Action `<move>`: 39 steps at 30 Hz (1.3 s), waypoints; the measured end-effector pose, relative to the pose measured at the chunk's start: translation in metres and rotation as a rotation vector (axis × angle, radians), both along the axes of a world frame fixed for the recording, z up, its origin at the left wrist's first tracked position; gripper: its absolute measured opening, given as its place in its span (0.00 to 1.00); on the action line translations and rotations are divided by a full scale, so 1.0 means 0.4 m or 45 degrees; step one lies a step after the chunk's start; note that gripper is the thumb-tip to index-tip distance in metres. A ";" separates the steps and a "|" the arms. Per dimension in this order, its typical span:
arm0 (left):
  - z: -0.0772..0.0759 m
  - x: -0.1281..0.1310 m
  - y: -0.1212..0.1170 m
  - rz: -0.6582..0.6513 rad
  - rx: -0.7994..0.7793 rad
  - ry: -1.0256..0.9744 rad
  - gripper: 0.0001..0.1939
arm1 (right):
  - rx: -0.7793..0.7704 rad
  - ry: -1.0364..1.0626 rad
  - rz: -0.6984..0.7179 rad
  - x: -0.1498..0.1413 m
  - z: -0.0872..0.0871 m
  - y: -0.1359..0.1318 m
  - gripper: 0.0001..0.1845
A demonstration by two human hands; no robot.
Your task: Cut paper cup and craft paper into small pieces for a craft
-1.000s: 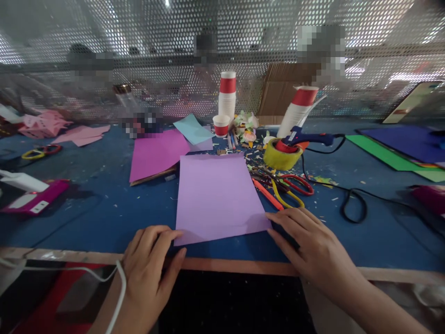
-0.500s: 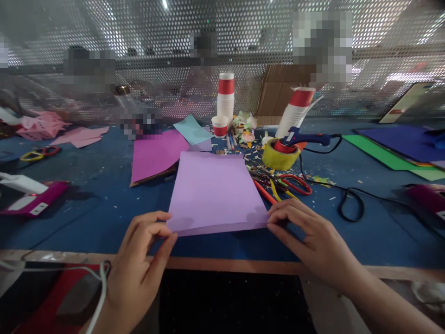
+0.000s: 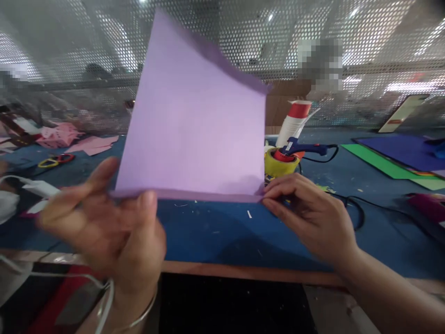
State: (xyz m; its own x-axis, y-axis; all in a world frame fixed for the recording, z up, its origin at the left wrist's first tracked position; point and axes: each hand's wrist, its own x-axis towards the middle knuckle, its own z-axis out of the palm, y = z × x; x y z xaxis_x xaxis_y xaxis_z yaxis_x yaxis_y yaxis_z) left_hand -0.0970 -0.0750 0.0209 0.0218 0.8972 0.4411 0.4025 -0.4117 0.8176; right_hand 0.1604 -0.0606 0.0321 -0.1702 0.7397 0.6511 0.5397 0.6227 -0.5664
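Observation:
A sheet of lilac paper (image 3: 198, 125) is raised off the table, its far side tilted up and bowed. A narrow folded strip runs along its near edge, and the far edge is also bent over. My right hand (image 3: 309, 213) pinches the near right corner between thumb and fingers. At the near left corner, my left hand (image 3: 114, 222) is turned palm up, with fingers spread and blurred by motion. Its thumb overlaps the folded strip; whether it bears any of the sheet's weight I cannot tell.
Behind the sheet stand a yellow tape roll (image 3: 281, 163), a glue gun (image 3: 306, 147) and stacked paper cups (image 3: 294, 123). Green paper (image 3: 371, 160) and blue paper (image 3: 399, 146) lie right. Scissors (image 3: 55, 160) and pink paper (image 3: 93, 144) are left. A black cable (image 3: 375, 200) crosses the right side.
The lilac sheet has gone from low over the table to raised and tilted up, hiding the magenta paper and one cup stack. My left hand has turned palm up and spread its fingers.

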 end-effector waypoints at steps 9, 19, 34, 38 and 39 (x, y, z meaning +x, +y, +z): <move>0.023 0.190 0.214 -0.494 -0.436 -0.768 0.18 | 0.004 -0.040 0.079 -0.022 -0.007 0.122 0.03; -0.031 0.208 0.219 -0.357 -0.408 -1.084 0.16 | -0.153 -0.020 0.078 -0.038 -0.055 0.181 0.03; -0.031 0.228 0.187 -0.305 -0.453 -1.141 0.18 | -0.504 0.388 0.199 -0.036 -0.080 0.168 0.12; -0.042 0.227 0.189 -0.292 -0.437 -1.072 0.19 | -0.585 0.478 0.227 -0.029 -0.078 0.169 0.14; -0.045 0.224 0.190 -0.300 -0.444 -1.059 0.19 | -0.602 0.489 0.234 -0.027 -0.076 0.169 0.14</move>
State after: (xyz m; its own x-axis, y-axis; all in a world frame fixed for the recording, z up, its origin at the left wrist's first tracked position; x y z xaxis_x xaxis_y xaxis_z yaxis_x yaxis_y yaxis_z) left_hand -0.0074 0.0010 0.0030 0.0183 0.9945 0.1029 -0.4306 -0.0851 0.8985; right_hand 0.1495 0.0070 0.0017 -0.1409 0.9430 0.3014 0.1511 0.3214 -0.9348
